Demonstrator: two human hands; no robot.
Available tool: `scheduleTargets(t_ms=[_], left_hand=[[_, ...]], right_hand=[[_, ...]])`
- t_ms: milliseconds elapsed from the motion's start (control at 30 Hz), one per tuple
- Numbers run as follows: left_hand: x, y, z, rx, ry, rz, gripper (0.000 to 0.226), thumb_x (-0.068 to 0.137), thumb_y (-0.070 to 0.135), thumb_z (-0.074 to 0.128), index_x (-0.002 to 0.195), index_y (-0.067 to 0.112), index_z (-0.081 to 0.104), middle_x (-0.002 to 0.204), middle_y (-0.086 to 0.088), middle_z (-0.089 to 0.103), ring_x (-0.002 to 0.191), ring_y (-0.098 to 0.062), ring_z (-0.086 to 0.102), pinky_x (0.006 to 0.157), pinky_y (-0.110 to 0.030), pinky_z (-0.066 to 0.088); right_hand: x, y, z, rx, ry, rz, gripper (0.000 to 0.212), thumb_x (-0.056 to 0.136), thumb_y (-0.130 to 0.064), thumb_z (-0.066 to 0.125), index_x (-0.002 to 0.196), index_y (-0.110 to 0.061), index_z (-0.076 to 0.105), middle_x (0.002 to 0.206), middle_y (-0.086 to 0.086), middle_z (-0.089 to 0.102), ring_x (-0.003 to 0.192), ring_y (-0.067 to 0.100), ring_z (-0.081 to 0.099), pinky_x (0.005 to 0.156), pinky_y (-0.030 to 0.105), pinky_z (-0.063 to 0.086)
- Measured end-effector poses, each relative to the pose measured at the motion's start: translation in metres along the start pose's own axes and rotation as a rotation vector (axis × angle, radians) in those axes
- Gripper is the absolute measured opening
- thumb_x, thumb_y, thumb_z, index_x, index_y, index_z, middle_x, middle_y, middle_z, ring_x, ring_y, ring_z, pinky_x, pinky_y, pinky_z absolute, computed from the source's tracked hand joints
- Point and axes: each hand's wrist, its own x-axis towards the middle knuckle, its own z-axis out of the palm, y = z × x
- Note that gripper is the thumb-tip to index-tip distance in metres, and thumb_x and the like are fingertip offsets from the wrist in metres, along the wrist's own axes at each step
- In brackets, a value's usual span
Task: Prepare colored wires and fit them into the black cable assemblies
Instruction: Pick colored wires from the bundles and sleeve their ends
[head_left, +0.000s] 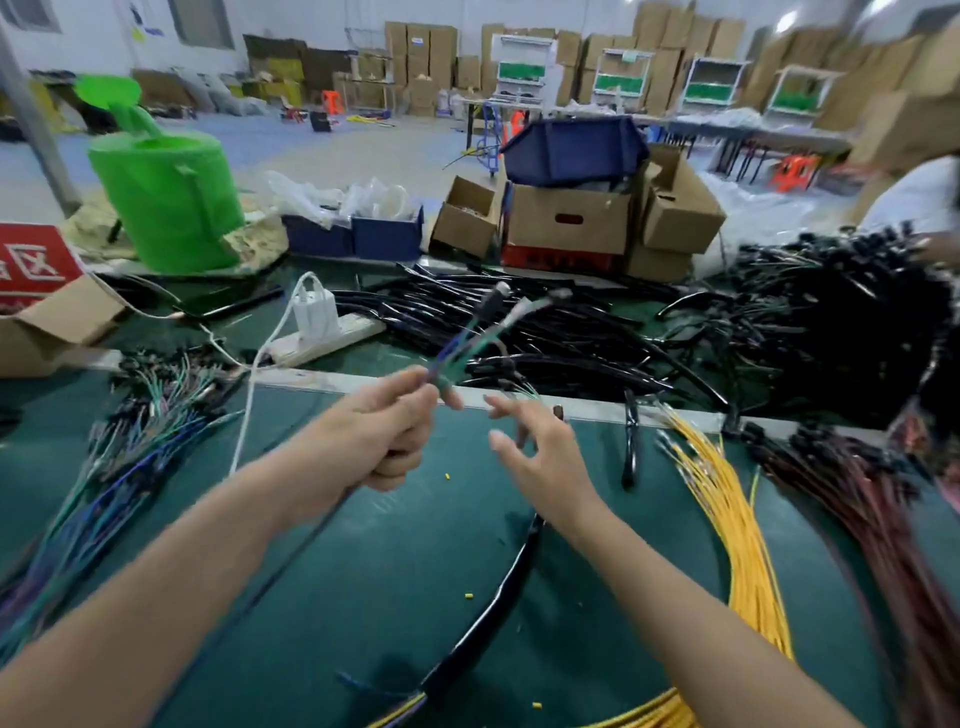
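The left hand (384, 436) is clenched around a small bunch of colored wires (467, 345), blue and green, held above the middle of the bench (363, 597). The bunch slants up and away to the right, ending in blurred pale tips. A thin dark lead (311, 530) trails from the same fist down toward the near edge. The right hand (540, 447) is just beside it, fingers spread and relaxed, grasping nothing and touching nothing that can be made out.

Under the right forearm a black cable (498, 597) lies on the green mat. Yellow wires (727, 509) fan out toward the right edge, with dark red wires (857, 519) beyond them. A blue-green wire bundle (104, 467) lies at the left edge. At the far edge sit a heap of black cables (545, 332) and a white power strip (322, 338).
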Motion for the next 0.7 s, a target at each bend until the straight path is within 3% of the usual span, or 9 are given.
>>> scheduleTargets(t_ms=[67,133,300,433,567,700], left_hand=[[0.017,-0.019,0.033,0.076,-0.042,-0.096,0.022,0.101,0.028,0.036,0.093,0.016,0.053,0.053,0.009,0.022,0.041,-0.005,0.017,0.037,-0.012,0.017],[0.026,-0.035,0.048,0.066,-0.079,-0.144,0.027,0.102,0.029,0.034,0.091,0.015,0.054,0.051,0.01,0.025,0.041,-0.005,0.019,0.038,-0.013,0.018],[0.013,-0.06,0.043,-0.013,-0.288,-0.268,0.033,0.097,0.036,0.04,0.094,0.02,0.069,0.056,0.008,0.03,0.045,-0.008,0.02,0.038,-0.014,0.02],[-0.001,-0.069,0.024,-0.119,-0.378,-0.363,0.03,0.09,0.036,0.047,0.091,0.017,0.069,0.057,0.006,0.025,0.046,-0.007,0.015,0.037,-0.014,0.017],[0.004,-0.072,0.025,-0.285,-0.401,-0.372,0.026,0.094,0.03,0.043,0.087,0.017,0.064,0.058,0.005,0.026,0.044,-0.005,0.015,0.034,-0.012,0.021],[0.007,-0.083,0.025,-0.346,-0.401,-0.4,0.026,0.095,0.034,0.041,0.091,0.022,0.063,0.057,0.006,0.025,0.042,-0.004,0.017,0.034,-0.012,0.02]], right_hand=[[-0.003,-0.024,-0.006,0.52,-0.037,0.141,0.034,0.077,-0.028,0.047,0.102,-0.021,0.07,0.088,-0.008,0.066,0.075,0.006,0.051,0.062,0.02,0.039],[-0.008,-0.032,-0.019,0.695,-0.022,0.277,0.024,0.084,-0.03,0.051,0.091,-0.021,0.072,0.085,-0.003,0.069,0.063,0.009,0.046,0.054,0.02,0.032],[-0.008,-0.024,-0.064,0.767,0.172,0.432,0.018,0.1,-0.013,0.042,0.084,-0.013,0.05,0.071,0.003,0.07,0.039,0.006,0.038,0.035,0.015,0.027],[0.029,-0.012,-0.115,0.6,0.268,0.422,0.02,0.103,-0.012,0.034,0.087,-0.019,0.045,0.064,0.004,0.055,0.037,0.007,0.035,0.036,0.012,0.024],[0.066,0.007,-0.131,0.488,0.148,0.444,0.012,0.104,-0.014,0.032,0.105,-0.017,0.043,0.065,0.008,0.057,0.045,0.013,0.041,0.043,0.018,0.036],[0.069,0.037,-0.123,0.419,0.015,0.651,0.021,0.101,-0.029,0.044,0.115,-0.014,0.041,0.085,0.018,0.061,0.059,0.019,0.056,0.053,0.024,0.055]])
